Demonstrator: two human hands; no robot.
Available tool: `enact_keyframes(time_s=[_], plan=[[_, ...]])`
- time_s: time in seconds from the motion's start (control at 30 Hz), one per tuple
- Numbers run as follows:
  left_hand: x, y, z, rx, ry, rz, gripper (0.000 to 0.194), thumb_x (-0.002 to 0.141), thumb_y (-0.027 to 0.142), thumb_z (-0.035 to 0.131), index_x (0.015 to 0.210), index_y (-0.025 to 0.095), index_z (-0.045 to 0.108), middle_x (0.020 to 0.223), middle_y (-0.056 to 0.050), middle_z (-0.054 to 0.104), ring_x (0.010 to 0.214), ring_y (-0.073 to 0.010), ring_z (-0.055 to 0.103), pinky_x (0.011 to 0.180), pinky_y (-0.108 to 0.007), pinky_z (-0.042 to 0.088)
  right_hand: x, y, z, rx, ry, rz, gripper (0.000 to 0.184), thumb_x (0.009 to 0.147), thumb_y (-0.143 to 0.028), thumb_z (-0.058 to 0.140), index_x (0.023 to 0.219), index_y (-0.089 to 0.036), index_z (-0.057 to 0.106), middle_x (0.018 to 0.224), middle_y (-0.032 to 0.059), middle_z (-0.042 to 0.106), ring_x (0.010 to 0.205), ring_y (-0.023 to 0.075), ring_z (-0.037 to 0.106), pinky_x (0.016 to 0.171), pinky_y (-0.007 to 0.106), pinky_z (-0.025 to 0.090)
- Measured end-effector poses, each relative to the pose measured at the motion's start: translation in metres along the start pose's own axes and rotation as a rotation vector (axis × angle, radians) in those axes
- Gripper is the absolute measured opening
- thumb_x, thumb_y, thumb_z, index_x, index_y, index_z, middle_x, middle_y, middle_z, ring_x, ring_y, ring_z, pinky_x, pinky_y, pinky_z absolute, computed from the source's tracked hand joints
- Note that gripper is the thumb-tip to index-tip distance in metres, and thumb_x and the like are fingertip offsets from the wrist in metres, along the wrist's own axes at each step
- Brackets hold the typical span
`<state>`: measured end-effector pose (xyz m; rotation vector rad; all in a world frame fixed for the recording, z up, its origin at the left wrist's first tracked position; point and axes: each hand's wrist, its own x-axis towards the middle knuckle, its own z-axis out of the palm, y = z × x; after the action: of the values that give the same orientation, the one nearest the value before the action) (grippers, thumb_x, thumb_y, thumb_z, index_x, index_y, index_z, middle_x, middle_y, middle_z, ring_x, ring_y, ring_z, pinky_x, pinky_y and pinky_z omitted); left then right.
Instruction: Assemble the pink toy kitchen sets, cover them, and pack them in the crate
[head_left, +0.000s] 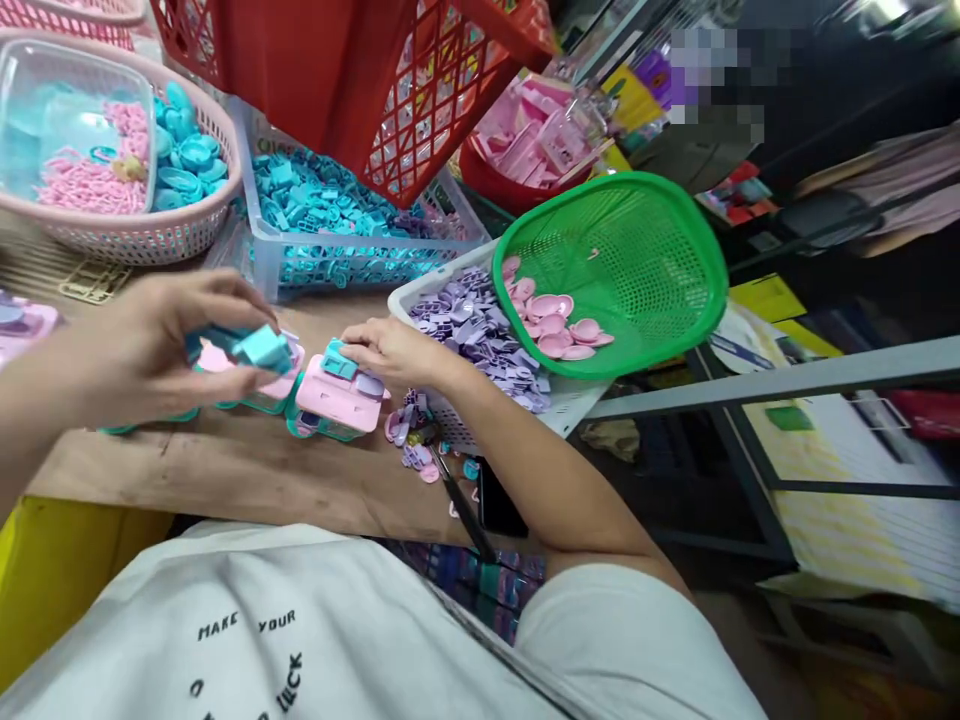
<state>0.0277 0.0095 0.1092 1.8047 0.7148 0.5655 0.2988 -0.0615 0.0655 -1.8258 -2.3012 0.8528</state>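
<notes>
My left hand is closed around small turquoise plastic parts, held above a row of pink-and-turquoise toy pieces. My right hand reaches in from the right, its fingers pressing a turquoise part on top of a pink toy piece. On that same pink top, beside the turquoise part, sits a small purple part. Another pink-topped toy piece stands just to its left, partly hidden by my left hand. The undersides of both toy pieces are turquoise.
A clear bin of turquoise parts stands behind, with a red basket above it. To the right are a white basket of purple parts and a green basket with pink pieces. A hammer and phone lie near the table edge.
</notes>
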Motion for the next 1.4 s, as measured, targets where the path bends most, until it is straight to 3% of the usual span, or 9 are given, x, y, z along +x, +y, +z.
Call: enact_keyframes(time_s=[0.1, 0.33, 0.67, 0.93, 1.03, 1.17, 1.23, 1.33, 1.4], plan=[[-0.024, -0.027, 0.028, 0.245, -0.161, 0.176, 0.033, 0.075, 0.051, 0.076, 0.101, 0.032, 0.083, 0.116, -0.007, 0.073, 0.108, -0.0305, 0.069, 0.099, -0.04, 0.055, -0.004, -0.003, 0.004, -0.025, 0.001, 0.019, 0.031, 0.102, -0.027, 0.046, 0.096, -0.013, 0.073, 0.088, 0.0042, 0.072, 0.079, 0.0147, 0.058, 0.072, 0.025, 0.034], [-0.034, -0.052, 0.065, 0.482, -0.19, 0.27, 0.037, 0.09, 0.05, 0.059, 0.111, 0.025, 0.077, 0.143, -0.011, 0.06, 0.12, -0.0317, 0.067, 0.102, -0.039, 0.055, -0.017, -0.018, 0.014, -0.212, 0.141, 0.134, 0.031, 0.105, -0.029, 0.047, 0.111, -0.017, 0.075, 0.115, 0.0088, 0.076, 0.105, 0.0233, 0.059, 0.086, 0.031, 0.033], [-0.023, -0.058, 0.083, 0.715, -0.177, 0.394, 0.033, 0.096, 0.041, 0.051, 0.109, 0.02, 0.073, 0.151, -0.013, 0.055, 0.107, -0.0291, 0.074, 0.087, -0.039, 0.06, -0.017, -0.019, 0.021, -0.266, 0.212, 0.17, 0.03, 0.107, -0.034, 0.049, 0.105, -0.021, 0.076, 0.112, 0.0062, 0.076, 0.107, 0.0252, 0.056, 0.082, 0.037, 0.026], [-0.024, -0.05, 0.093, 0.91, -0.172, 0.381, 0.028, 0.095, 0.027, 0.051, 0.11, 0.015, 0.072, 0.146, -0.016, 0.058, 0.112, -0.0322, 0.071, 0.089, -0.044, 0.061, -0.024, -0.016, 0.056, -0.263, 0.448, 0.196, 0.034, 0.109, -0.038, 0.045, 0.109, -0.028, 0.078, 0.107, 0.0054, 0.073, 0.11, 0.0238, 0.054, 0.099, 0.04, 0.023], [-0.027, -0.047, 0.094, 0.825, -0.149, 0.357, 0.029, 0.095, 0.029, 0.052, 0.11, 0.015, 0.073, 0.144, -0.017, 0.06, 0.111, -0.0317, 0.071, 0.089, -0.043, 0.06, -0.024, -0.013, 0.065, -0.225, 0.5, 0.219, 0.03, 0.107, -0.039, 0.05, 0.111, -0.03, 0.078, 0.106, 0.0057, 0.072, 0.111, 0.0247, 0.054, 0.104, 0.043, 0.025], [-0.035, -0.049, 0.089, 0.413, -0.022, 0.293, 0.035, 0.096, 0.042, 0.059, 0.111, 0.016, 0.075, 0.126, -0.014, 0.068, 0.106, -0.0265, 0.07, 0.092, -0.036, 0.056, -0.036, -0.02, 0.065, -0.146, 0.673, 0.143, 0.029, 0.103, -0.039, 0.056, 0.122, -0.027, 0.075, 0.118, 0.0091, 0.07, 0.117, 0.0281, 0.055, 0.106, 0.047, 0.033], [-0.04, -0.051, 0.085, 0.166, -0.026, 0.203, 0.037, 0.093, 0.047, 0.064, 0.107, 0.016, 0.076, 0.109, -0.01, 0.072, 0.1, -0.0233, 0.069, 0.089, -0.031, 0.055, -0.045, -0.029, 0.062, -0.064, 0.718, -0.047, 0.037, 0.103, -0.04, 0.056, 0.135, -0.026, 0.068, 0.129, 0.0111, 0.065, 0.121, 0.0283, 0.055, 0.107, 0.047, 0.039], [-0.048, -0.055, 0.078, -0.108, -0.111, 0.049, 0.039, 0.09, 0.05, 0.069, 0.108, 0.015, 0.076, 0.099, -0.006, 0.074, 0.094, -0.0207, 0.068, 0.084, -0.027, 0.053, -0.052, -0.044, 0.059, 0.13, 0.557, -0.433, 0.039, 0.105, -0.038, 0.051, 0.141, -0.028, 0.062, 0.129, 0.0096, 0.066, 0.122, 0.0246, 0.059, 0.109, 0.044, 0.046], [-0.052, -0.057, 0.073, -0.193, -0.138, -0.006, 0.04, 0.089, 0.05, 0.071, 0.108, 0.015, 0.076, 0.097, -0.005, 0.074, 0.089, -0.0186, 0.067, 0.078, -0.025, 0.052, -0.05, -0.052, 0.058, 0.257, 0.48, -0.533, 0.035, 0.105, -0.035, 0.053, 0.137, -0.028, 0.064, 0.123, 0.0086, 0.07, 0.117, 0.0225, 0.063, 0.104, 0.041, 0.051]])
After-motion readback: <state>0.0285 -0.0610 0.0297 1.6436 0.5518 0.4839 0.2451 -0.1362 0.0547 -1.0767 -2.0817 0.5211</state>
